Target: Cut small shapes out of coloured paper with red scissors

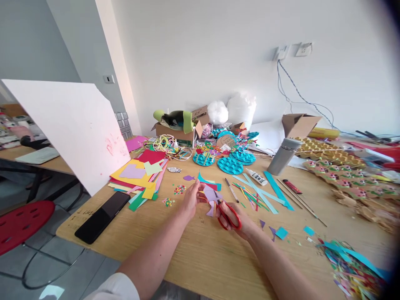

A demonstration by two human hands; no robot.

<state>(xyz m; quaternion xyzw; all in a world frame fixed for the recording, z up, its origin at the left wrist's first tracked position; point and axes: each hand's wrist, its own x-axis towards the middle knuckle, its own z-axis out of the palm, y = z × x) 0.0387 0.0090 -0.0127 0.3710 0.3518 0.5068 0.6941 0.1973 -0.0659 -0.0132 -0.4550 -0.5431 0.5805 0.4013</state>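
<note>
My left hand [193,199] pinches a piece of light purple paper [210,193] above the middle of the table. My right hand [233,221] is closed round the red handles of the scissors [238,216], whose blades meet the paper's right side. A strip of the purple paper hangs below the blades. Just beyond my left hand lie a small purple fish shape [189,178] and teal and red paper [214,186]. Small piles of coloured dots [179,190] are left of my left hand. Purple scraps [272,233] and a blue square [281,233] lie right of my right wrist.
A black phone [102,216] and stacked coloured paper [137,175] are on the left. Blue decorated discs [230,165] stand behind my hands. A glue bottle [257,176], a grey flask [283,156], sticks [301,200] and a scrap heap [353,266] occupy the right side.
</note>
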